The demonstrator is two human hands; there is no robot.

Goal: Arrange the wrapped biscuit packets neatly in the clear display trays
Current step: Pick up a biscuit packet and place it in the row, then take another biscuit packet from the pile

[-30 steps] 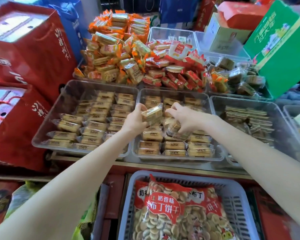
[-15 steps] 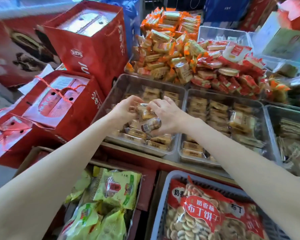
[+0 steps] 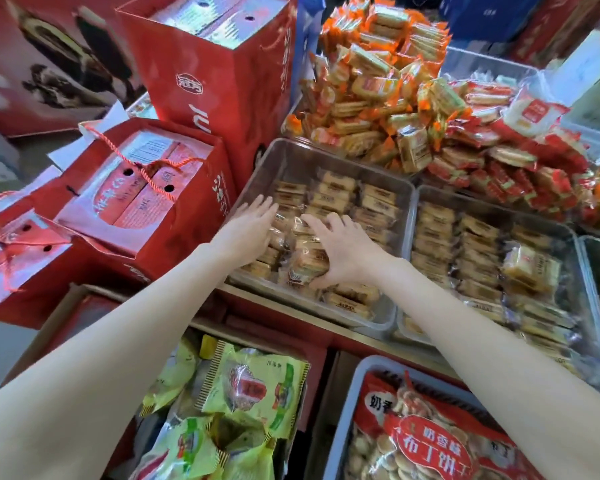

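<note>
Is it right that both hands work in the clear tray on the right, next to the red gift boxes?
Not quite. The head view shows the left hand and right hand in the left tray, the one beside the red gift boxes. The right tray is untouched.

Bright even light, blurred edges, wide-angle distortion
</note>
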